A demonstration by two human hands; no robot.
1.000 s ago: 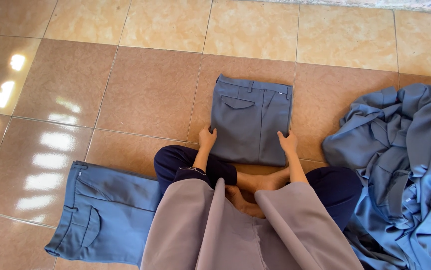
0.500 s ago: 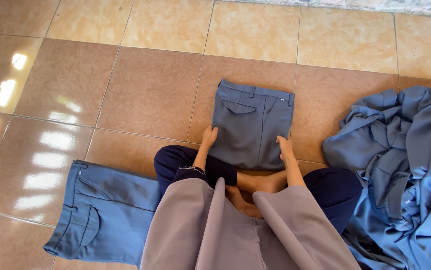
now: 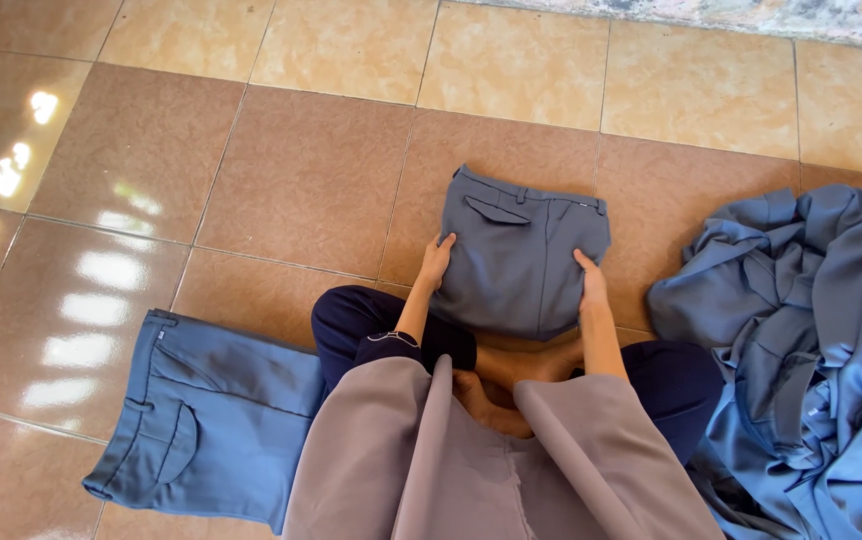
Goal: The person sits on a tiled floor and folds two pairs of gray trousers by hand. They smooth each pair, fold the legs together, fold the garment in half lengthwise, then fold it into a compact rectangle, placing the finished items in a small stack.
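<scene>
Folded trousers on floor, both hands at its sides.

I see folded grey-blue trousers [image 3: 521, 255] flat on the tile floor [image 3: 301, 170], just ahead of the crossed legs, waistband far side. Left hand [image 3: 438, 262] on the left edge, right hand [image 3: 591, 282] on the right edge; fingers laid nearly flat, slightly curled over the cloth, pressing w/o a closed grasp. Second pair of blue trousers [image 3: 206, 420] lies flat at left. Heap of blue garments [image 3: 811, 350] at right, unfolded.

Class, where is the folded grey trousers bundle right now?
The folded trousers lie on the tiled floor at centre, between the left hand and right hand.
</scene>
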